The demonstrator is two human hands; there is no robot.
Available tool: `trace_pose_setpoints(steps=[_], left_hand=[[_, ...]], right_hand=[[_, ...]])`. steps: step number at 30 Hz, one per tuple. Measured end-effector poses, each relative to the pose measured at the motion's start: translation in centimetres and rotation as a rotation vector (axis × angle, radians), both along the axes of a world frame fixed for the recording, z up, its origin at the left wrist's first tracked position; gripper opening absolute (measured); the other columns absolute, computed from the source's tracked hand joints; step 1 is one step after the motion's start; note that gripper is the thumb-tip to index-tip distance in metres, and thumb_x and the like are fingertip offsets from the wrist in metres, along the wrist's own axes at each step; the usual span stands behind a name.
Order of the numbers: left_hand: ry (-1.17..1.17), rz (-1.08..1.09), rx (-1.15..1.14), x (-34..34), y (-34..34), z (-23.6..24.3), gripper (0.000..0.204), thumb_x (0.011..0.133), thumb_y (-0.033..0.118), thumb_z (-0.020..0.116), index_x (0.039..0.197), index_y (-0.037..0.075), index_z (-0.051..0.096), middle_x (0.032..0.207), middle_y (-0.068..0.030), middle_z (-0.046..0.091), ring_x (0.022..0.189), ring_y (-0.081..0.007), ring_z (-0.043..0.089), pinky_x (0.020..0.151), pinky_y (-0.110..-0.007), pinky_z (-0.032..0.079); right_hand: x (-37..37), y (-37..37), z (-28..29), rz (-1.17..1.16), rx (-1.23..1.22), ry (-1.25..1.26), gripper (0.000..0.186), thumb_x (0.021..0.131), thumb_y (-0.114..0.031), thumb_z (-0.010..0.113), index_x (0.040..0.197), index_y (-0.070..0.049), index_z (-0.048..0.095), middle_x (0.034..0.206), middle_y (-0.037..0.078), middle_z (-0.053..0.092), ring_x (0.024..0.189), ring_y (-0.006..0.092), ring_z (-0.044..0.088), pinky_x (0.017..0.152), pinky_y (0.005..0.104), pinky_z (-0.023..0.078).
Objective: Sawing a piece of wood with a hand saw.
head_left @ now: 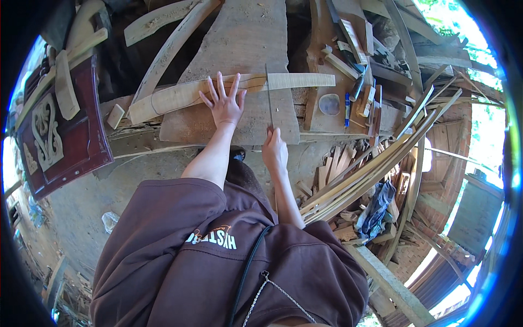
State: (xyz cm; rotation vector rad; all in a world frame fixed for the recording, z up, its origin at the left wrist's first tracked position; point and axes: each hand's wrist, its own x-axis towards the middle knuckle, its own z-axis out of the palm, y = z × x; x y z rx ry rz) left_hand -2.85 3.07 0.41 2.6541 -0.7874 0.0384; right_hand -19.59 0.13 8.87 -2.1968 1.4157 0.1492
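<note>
A saw (269, 103) is set across a curved board (251, 83)

The curved board is laid crosswise on the surface (245, 120), with its right end jutting past the saw. It is pressed down by the left hand (224, 109), which is flattened with fingers spread and not wrapped around anything. The saw's handle is gripped in the closed right hand (275, 150). Whether a cut has been opened cannot be told.

For a clean crosscut, the board should be pinned firmly and the fingers held well clear of the saw. The saw is best guided upright, in line with the forearm, with long, light strokes. The pressure should be eased near the end, since the free part could otherwise be splintered as it drops.

No box, tray or jar can be made out. A crumpled clear plastic piece (110, 222) is seen on the floor (81, 212), and a dark blue bundle (376, 212) is lodged among the offcuts (339, 163); whether either is a bag, or anything is held inside, cannot be told.
</note>
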Motion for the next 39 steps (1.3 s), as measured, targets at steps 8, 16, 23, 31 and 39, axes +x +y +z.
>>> trace_pose_setpoints(steps=[8,16,23,31,39], left_hand=[[-0.007,-0.005,-0.023,0.1,-0.3,0.0,0.052,0.096,0.057,0.033,0.147,0.047,0.026,0.158,-0.0103,0.019,0.146,-0.0387,0.009,0.109,-0.068,-0.005],[-0.016,-0.003,-0.02,0.0,-0.1,-0.5,0.052,0.097,0.059,0.03,0.147,0.048,0.026,0.158,-0.0107,0.02,0.146,-0.0387,0.009,0.109,-0.068,-0.007],[-0.019,-0.009,-0.056,0.0,-0.4,0.0,0.052,0.096,0.058,0.032,0.147,0.047,0.027,0.158,-0.0111,0.02,0.146,-0.039,0.009,0.109,-0.067,-0.007],[0.002,-0.033,-0.007,0.0,0.1,0.1,0.052,0.097,0.059,0.027,0.148,0.047,0.023,0.159,-0.0111,0.013,0.146,-0.0388,0.003,0.109,-0.067,-0.008],[-0.041,-0.046,0.008,0.2,0.0,0.1,0.053,0.097,0.056,0.03,0.148,0.043,0.025,0.158,-0.0132,0.014,0.146,-0.0409,0.004,0.108,-0.068,-0.008]], right_hand=[[1.6,-1.2,-0.1,-0.016,0.001,-0.061,0.023,0.1,-0.025,0.038,0.099,-0.003,0.045,0.076,0.031,0.063,0.073,0.05,0.061,0.064,0.0596,0.047],[0.0,-0.3,-0.2,-0.004,0.02,-0.027,0.023,0.1,-0.026,0.039,0.099,-0.003,0.045,0.076,0.03,0.063,0.074,0.0491,0.062,0.064,0.0586,0.047],[0.6,-1.6,0.4,-0.028,0.025,-0.013,0.024,0.1,-0.026,0.04,0.097,-0.003,0.045,0.076,0.031,0.063,0.074,0.0493,0.062,0.066,0.0583,0.047],[-0.8,-2.6,4.5,-0.027,0.039,-0.102,0.024,0.1,-0.027,0.04,0.097,-0.005,0.047,0.079,0.031,0.063,0.078,0.0516,0.059,0.068,0.0597,0.045],[-3.5,-1.3,4.4,-0.073,-0.003,-0.061,0.022,0.1,-0.026,0.04,0.095,-0.006,0.045,0.074,0.03,0.061,0.072,0.0506,0.059,0.062,0.0599,0.043]])
